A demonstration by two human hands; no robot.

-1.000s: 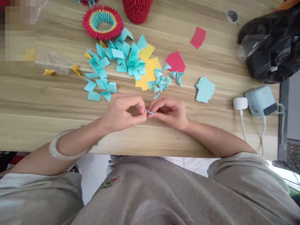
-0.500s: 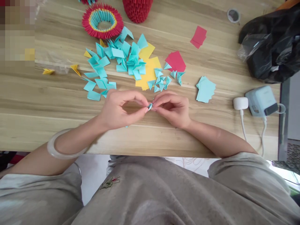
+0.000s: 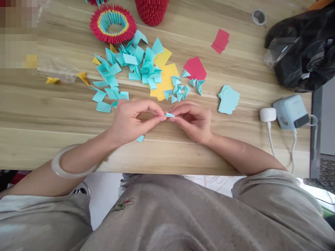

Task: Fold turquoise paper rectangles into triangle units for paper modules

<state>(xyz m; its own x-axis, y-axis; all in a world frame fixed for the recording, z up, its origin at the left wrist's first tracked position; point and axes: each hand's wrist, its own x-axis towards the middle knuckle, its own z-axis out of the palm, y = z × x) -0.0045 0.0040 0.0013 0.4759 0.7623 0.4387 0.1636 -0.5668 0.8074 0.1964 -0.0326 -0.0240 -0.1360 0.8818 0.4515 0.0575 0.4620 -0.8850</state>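
Note:
Between my two hands is a small folded piece of light blue paper [image 3: 170, 114], pinched at both ends above the wooden table. My left hand [image 3: 137, 120] grips its left end between thumb and fingertips. At the other end, the thumb and fingers of my right hand [image 3: 193, 120] are closed on it. Just beyond my hands lie several small blue folded paper triangles [image 3: 179, 94]. A loose heap of blue folded paper rectangles [image 3: 131, 59] spreads farther to the left. One blue paper piece [image 3: 140, 138] lies below my left hand, near the table's front edge.
Yellow paper sheets [image 3: 166, 82], red sheets [image 3: 195, 68] and a blue paper stack [image 3: 228, 100] lie beyond and to the right. A red paper ring [image 3: 131, 26] and a red paper vessel [image 3: 152, 12] stand at the back. Chargers [image 3: 290, 111] and a black bag [image 3: 300, 52] occupy the right side.
The pinched blue paper has turned from a slant to nearly level, showing more of its length. My left hand has shifted slightly, uncovering more of the blue piece below it.

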